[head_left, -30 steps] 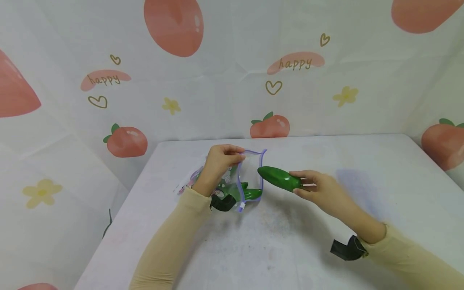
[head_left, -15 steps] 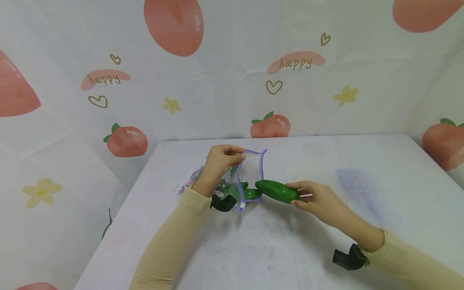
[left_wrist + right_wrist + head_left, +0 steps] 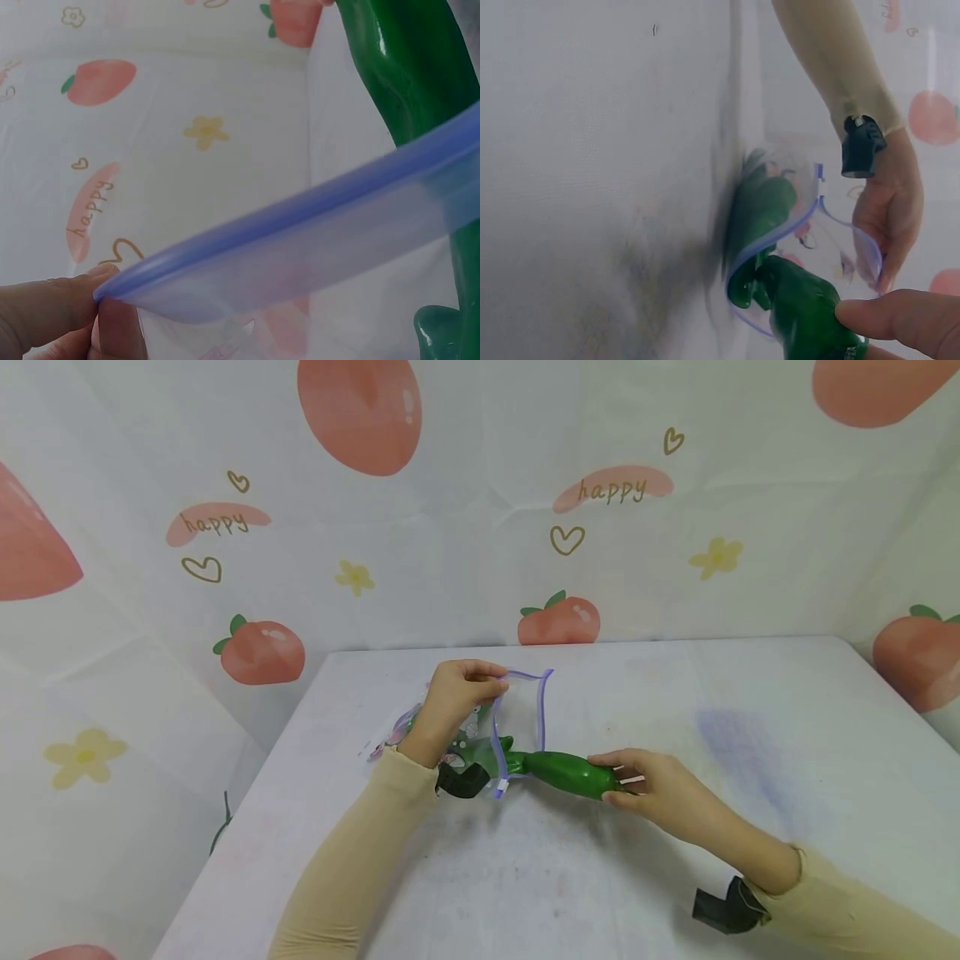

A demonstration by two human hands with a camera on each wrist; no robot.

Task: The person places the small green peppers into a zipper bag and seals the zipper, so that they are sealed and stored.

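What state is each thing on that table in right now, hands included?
Zip bag: mouth held open, lying on the table.
Green cucumber: tip at the bag's mouth, rest outside.
Green item in the bag: already inside.
Left hand: pinches the bag's top rim.
Right hand: grips the cucumber's far end.

Bag mouth (image 3: 522, 720): held agape beside the left fingers (image 3: 486, 675); a green vegetable (image 3: 517, 762) already inside blocks its lower part. Bare table (image 3: 750, 710): open passage behind the right fingers (image 3: 611, 758).
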